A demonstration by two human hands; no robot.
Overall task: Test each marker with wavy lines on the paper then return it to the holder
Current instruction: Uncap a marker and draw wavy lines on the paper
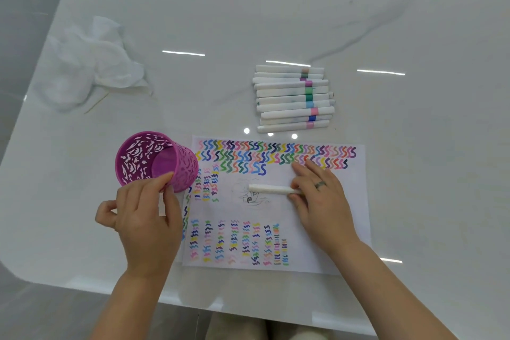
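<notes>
The left hand (143, 218) gripped the purple holder (154, 160) at its near rim, fingers curled on the wall. It held the holder tipped, with the mouth facing up toward the person; no markers showed inside. The holder stood at 9 o'clock from the paper (356, 201), just off its left edge.

The right hand (320, 196) pinched the right end of a white marker (271, 189) between its fingertips. The marker lay flat across the middle of the paper, pointing toward 9 o'clock. Its colour band was hidden under the fingers, and I could not tell whether it was capped.

With the holder tilted to receive, this looked like the return step. To do it well, the cap should be checked first. Then the marker should be lifted clear of the sheet rather than dragged over the wavy lines, carried toward 9 o'clock and fed free end first into the mouth. The left hand ought to hold the tilt steady until the marker slid to the bottom, then set the holder upright, since so light a cup would tip easily.

A row of markers (292, 99) waited on the worktop (248, 22) at 12 o'clock from the paper, and a crumpled tissue (91, 69) lay at 10 o'clock.
</notes>
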